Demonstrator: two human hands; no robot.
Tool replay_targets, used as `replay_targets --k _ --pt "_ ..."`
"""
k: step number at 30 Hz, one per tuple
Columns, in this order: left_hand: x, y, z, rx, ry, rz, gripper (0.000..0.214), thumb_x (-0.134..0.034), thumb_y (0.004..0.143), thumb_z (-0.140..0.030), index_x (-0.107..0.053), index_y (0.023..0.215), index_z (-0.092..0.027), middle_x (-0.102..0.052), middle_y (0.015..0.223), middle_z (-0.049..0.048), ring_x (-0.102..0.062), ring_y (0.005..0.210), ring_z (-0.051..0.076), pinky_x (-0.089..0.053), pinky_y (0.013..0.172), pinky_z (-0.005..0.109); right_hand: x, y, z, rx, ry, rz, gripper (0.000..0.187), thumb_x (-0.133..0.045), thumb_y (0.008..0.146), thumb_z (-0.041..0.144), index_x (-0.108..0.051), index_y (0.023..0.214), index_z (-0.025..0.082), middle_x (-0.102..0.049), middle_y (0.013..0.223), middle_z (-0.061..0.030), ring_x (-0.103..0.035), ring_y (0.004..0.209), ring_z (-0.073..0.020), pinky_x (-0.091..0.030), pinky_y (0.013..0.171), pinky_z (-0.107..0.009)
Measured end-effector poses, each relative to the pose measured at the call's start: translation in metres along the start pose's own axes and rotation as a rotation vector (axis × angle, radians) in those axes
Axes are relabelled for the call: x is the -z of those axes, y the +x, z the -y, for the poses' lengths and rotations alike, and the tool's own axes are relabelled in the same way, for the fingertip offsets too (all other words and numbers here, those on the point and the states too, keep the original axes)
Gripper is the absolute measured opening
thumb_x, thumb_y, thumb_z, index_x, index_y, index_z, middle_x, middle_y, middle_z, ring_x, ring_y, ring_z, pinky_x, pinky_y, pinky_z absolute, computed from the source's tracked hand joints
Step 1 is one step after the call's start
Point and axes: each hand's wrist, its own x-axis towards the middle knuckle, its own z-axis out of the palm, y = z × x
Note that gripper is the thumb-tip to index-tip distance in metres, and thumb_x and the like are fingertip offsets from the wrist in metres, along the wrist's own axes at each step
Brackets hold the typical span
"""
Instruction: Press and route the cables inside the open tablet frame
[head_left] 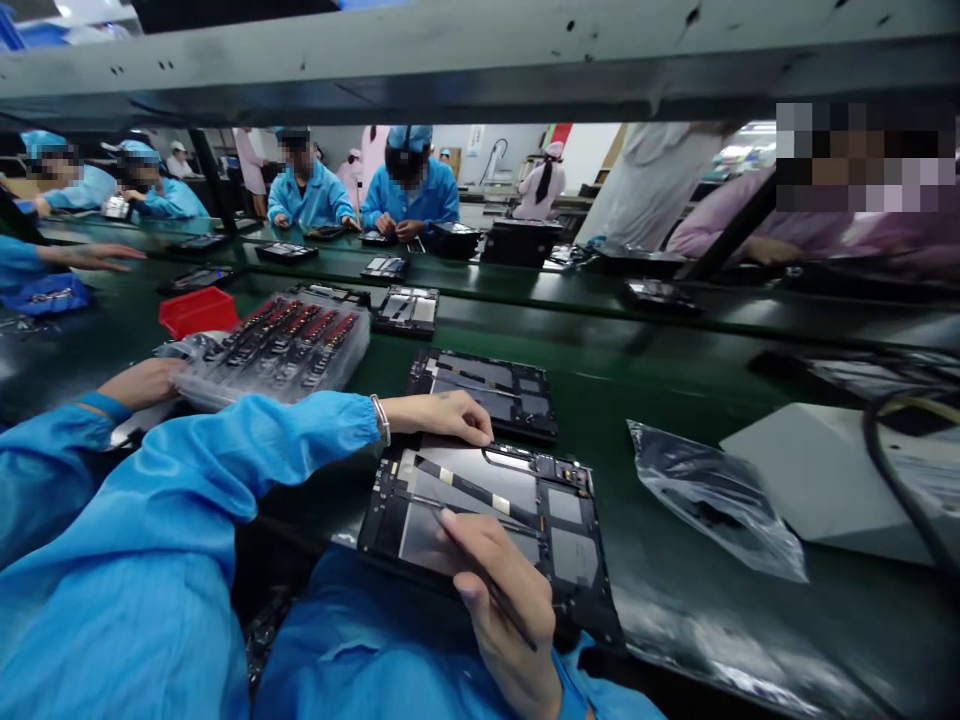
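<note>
An opened tablet [465, 480] with its inside facing up lies at the table's near edge, showing grey panels, black strips and small boards. My left hand [442, 415], a metal bracelet on its wrist, has its fingers curled closed at the tablet's far edge. Over the near part of the tablet, my right hand [510, 590] is closed round dark, slim tweezers [514, 618], whose tip points left near a black strip. A second opened tablet [487, 385] lies just beyond my left hand.
A clear plastic tray [330, 370] of small parts stands left, with a co-worker's hand [146, 385] at it. Behind is a red bin [196, 313]. To the right are a plastic bag [716, 500] and a white box [810, 480]. A grey beam [480, 60] crosses overhead.
</note>
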Motion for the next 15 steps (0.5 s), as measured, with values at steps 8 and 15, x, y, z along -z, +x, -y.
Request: replay_targets --k 8,15 --pt "0.02 -0.009 -0.021 0.05 -0.221 0.016 0.019 -0.072 0.078 -0.028 -0.069 0.089 -0.012 -0.064 0.078 0.0003 -0.053 0.066 0.01 -0.037 0.059 0.021 0.051 0.005 -0.001 0.417 -0.437 0.358 0.049 -0.056 0.096 0.009 -0.054 0.144 0.02 -0.074 0.12 -0.0121 -0.071 0.111 -0.0266 -0.061 0.096 -0.045" --pt "0.024 -0.026 -0.048 -0.025 -0.442 -0.113 0.029 -0.075 0.075 -0.016 -0.067 0.103 -0.013 -0.058 0.068 -0.0051 -0.045 0.053 0.005 -0.033 0.052 0.019 0.106 0.019 -0.011 0.522 -0.584 0.11 0.037 -0.045 0.101 0.015 -0.06 0.134 0.025 -0.072 0.124 -0.0108 -0.069 0.116 -0.0288 -0.059 0.097 -0.053"
